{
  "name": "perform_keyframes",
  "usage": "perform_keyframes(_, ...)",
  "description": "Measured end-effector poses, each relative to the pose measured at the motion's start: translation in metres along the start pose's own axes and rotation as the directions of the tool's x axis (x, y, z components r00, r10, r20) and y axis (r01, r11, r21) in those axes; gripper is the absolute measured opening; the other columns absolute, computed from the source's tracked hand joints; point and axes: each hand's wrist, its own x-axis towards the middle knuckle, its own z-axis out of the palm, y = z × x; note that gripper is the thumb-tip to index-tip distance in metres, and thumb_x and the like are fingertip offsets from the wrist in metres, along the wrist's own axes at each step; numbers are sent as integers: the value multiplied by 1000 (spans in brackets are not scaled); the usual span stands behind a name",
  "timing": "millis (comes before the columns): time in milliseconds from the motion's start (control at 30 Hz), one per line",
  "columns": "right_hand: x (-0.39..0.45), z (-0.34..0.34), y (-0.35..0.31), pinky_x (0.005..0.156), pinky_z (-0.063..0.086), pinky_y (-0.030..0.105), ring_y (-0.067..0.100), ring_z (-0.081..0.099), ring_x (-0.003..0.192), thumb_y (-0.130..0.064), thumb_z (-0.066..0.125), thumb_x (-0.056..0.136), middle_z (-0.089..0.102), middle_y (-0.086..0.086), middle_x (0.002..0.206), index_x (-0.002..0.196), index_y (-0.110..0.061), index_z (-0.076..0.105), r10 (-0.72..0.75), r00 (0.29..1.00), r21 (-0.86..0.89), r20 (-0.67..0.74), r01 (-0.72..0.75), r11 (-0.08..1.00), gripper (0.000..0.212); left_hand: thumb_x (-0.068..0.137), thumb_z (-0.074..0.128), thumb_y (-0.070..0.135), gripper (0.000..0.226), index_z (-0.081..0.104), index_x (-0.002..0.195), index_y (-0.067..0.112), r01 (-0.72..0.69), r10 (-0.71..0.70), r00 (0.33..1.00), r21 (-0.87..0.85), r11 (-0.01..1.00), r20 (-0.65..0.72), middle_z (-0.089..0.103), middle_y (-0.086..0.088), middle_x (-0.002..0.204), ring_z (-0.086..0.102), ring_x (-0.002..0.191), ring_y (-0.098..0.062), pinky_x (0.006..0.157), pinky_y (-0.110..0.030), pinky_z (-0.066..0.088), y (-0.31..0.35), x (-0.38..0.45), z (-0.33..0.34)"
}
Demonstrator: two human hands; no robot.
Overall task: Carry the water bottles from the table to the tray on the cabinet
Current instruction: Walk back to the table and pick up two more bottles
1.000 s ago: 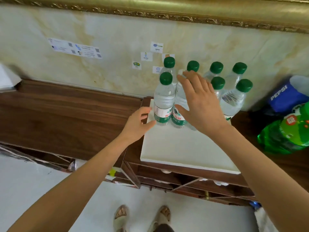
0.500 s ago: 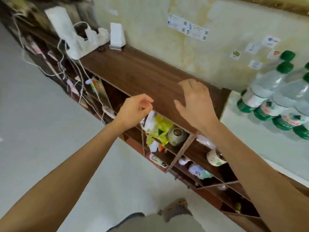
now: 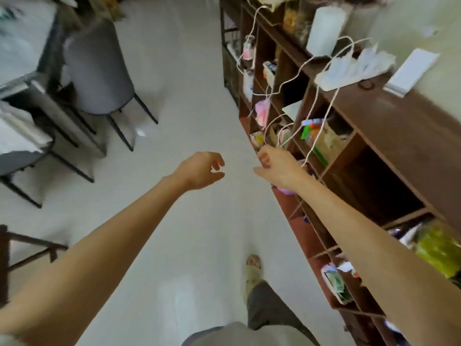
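Both hands empty. Left hand (image 3: 199, 171) held out over the pale floor (image 3: 189, 116), fingers loosely curled round nothing. Right hand (image 3: 279, 168) out beside the cabinet front, fingers relaxed and half bent, nothing in them; thin white cords (image 3: 287, 82) hang just past it, whether touching I cannot tell.

Water bottles: none in view. Tray: not in view either. So no count possible of what is delivered or what waits. Judging by empty hands and a stride along the aisle, sandalled foot (image 3: 253, 268) forward, this reads as a walk toward the surface to fetch bottles, with at least one more carry ahead. That is a guess.

Surroundings: long dark brown wooden cabinet (image 3: 399, 126) runs up the right side, open cubbies stuffed with coloured packets. On its top, a white power strip (image 3: 354, 68) with plugs, a white cylinder (image 3: 324, 28), a flat white box (image 3: 411, 71). At left, a grey upholstered chair on thin black legs (image 3: 97, 71) and the edge of a grey-topped surface (image 3: 22, 78), blurred; part of a dark wooden frame (image 3: 25, 248) low left.

In the way: the aisle floor looks open. The dangling cords beside the right hand could snag an arm. Chair legs jut toward the path at left.
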Motion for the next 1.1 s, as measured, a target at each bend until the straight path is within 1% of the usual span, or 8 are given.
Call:
perform_keyframes(233,196,40,-89,90,49,39,26,59,101,-33,66,85,61,7,114,115,-13,55,-214,961,-44,174,225,973,38,90,61,31,33,60,121,18,219,-222,968,-36,975,-120,66,0,118,62,105,-20,90,-38,51,-125,71,-75)
perform_keyframes(333,276,47,-124,89,50,39,26,60,101,-34,65,85,61,6,111,116,-14,54,-261,924,-72,280,292,954,39,90,61,30,33,60,120,16,317,-324,933,-65,946,-159,66,-1,117,63,104,-21,90,-38,51,-174,104,-116)
perform_keyframes(433,352,55,-154,89,50,41,27,61,100,-33,63,87,62,9,110,119,-13,52,-298,896,-87,329,343,935,39,90,62,31,33,60,120,17,377,-386,901,-84,923,-197,66,0,116,63,102,-20,89,-38,52,-219,141,-148)
perform_keyframes(567,442,73,-176,89,50,40,26,59,100,-34,63,87,62,8,112,120,-14,53,-307,863,-111,401,379,919,40,90,61,31,33,60,120,17,427,-431,886,-64,902,-170,66,0,116,63,102,-19,88,-37,52,-272,196,-174)
perform_keyframes(667,518,83,-185,90,50,40,25,60,98,-36,63,86,61,6,111,119,-16,52,-278,861,-106,426,352,930,40,91,60,31,34,59,122,17,421,-426,891,-61,905,-157,65,0,117,61,104,-20,87,-36,51,-313,254,-196)
perform_keyframes(767,597,85,-193,91,49,41,25,60,99,-36,63,86,61,5,113,121,-16,52,-245,881,-122,405,318,940,41,91,60,30,34,58,122,16,401,-404,907,-48,915,-121,65,0,117,60,105,-20,86,-34,50,-355,322,-221)
perform_keyframes(967,740,58,-199,90,50,37,23,59,101,-37,61,88,60,5,117,123,-15,50,-107,919,-140,380,171,975,42,91,59,31,33,59,121,18,324,-324,946,-37,945,12,65,1,116,60,104,-18,90,-36,50,-418,474,-283)
perform_keyframes(1100,831,34,-184,87,49,33,25,59,102,-37,63,87,61,8,118,123,-14,51,-14,942,-143,336,66,988,43,92,57,32,34,57,124,20,251,-248,962,-18,968,112,63,3,117,59,107,-18,90,-36,50,-442,578,-317)
